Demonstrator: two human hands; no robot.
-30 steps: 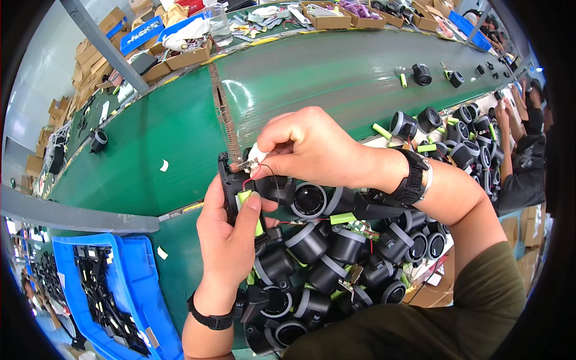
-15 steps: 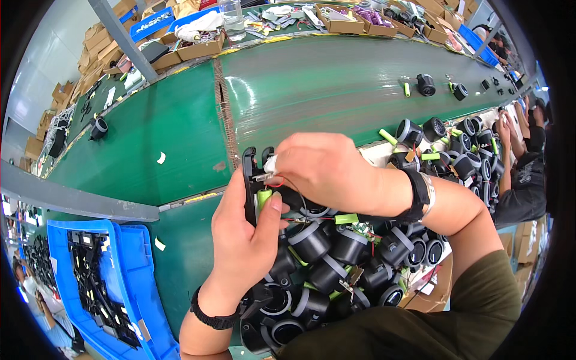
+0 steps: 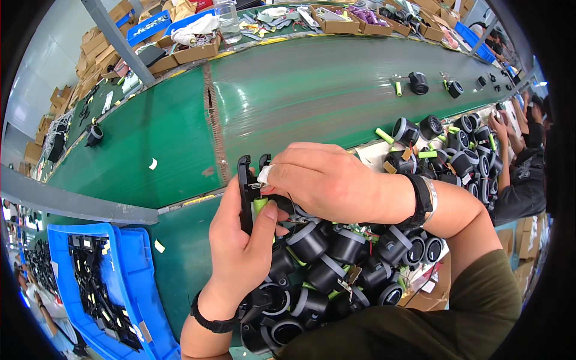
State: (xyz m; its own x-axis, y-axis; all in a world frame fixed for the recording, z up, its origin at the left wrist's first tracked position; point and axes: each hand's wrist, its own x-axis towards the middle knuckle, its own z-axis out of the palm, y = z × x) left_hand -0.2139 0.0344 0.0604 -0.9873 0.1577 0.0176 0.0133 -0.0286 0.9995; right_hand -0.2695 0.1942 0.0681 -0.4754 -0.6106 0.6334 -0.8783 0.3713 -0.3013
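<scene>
My left hand is wrapped round a long black plastic housing, held upright above a heap. A light green battery cell lies in it beside my left thumb. Higher up in the housing sits a small metallic part. My right hand is pinched together at the housing's upper part, with a white covering at a fingertip. A thin dark wire runs below the right fingers, which hide what they grip. Under both hands lie several black cylindrical units with grey rims, among green cells and wires.
A blue bin of black plastic parts stands at the left. Beyond my hands runs a green conveyor belt with a few black units on it. More units are heaped at the right, near another person's hands.
My hands and the housing sit slightly lower in the picture. The red wire loop seen earlier under my right fingers is now mostly hidden. The whole view has shifted a little.
</scene>
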